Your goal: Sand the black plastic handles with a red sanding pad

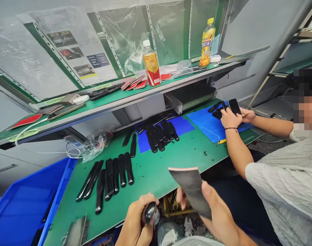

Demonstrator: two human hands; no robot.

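Gripping the black piece (150,212) in the left hand (135,218), closed snugly around its sides, and presenting its glossy rounded end right at the view! Pointing its long axis nearly along the line of sight, heavily foreshortened; cannot tell the full length. Across to the right hand (220,215), pinching a dark flat pad (189,188) by its lower half, tilting its long axis from upper left to lower right, showing a pinkish edge on top. Holding the black piece just left of the pad, near but not touching, with a clear gap between. Hinging, by the look of things, on that sideways gap and those unlike axes. Closer with the left hand to the row of black pieces (116,176) on the green table (151,177); well apart from it with the right.
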